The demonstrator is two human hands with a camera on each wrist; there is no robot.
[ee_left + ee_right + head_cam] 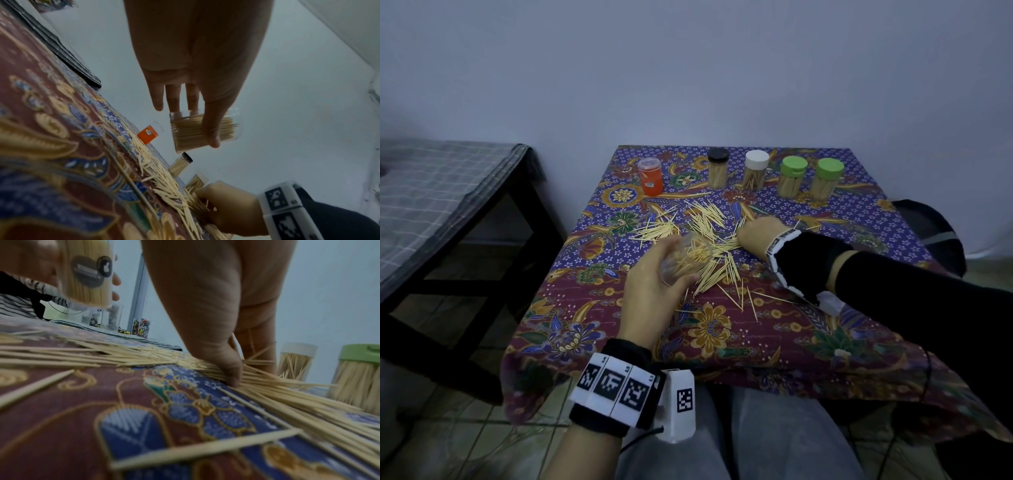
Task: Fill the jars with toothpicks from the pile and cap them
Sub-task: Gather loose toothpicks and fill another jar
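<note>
A loose pile of toothpicks [705,226] lies mid-table on the patterned cloth [722,342]. My left hand [678,262] grips an uncapped clear jar [693,257], partly filled with toothpicks and tilted towards the pile. In the left wrist view the thumb lies across this jar [191,131]. My right hand [744,236] is down on the pile's right side. In the right wrist view the thumb [233,373] and fingers pinch a bundle of toothpicks [267,386] against the cloth. The held jar [88,275] hangs at the upper left there.
Along the table's back edge stand an orange jar [650,176] and toothpick-filled jars with a black cap [718,168], a white cap [756,169] and two green caps [793,176] [827,178]. A dark bench with checked cloth [448,185] stands at the left, a dark bag [935,233] at the right.
</note>
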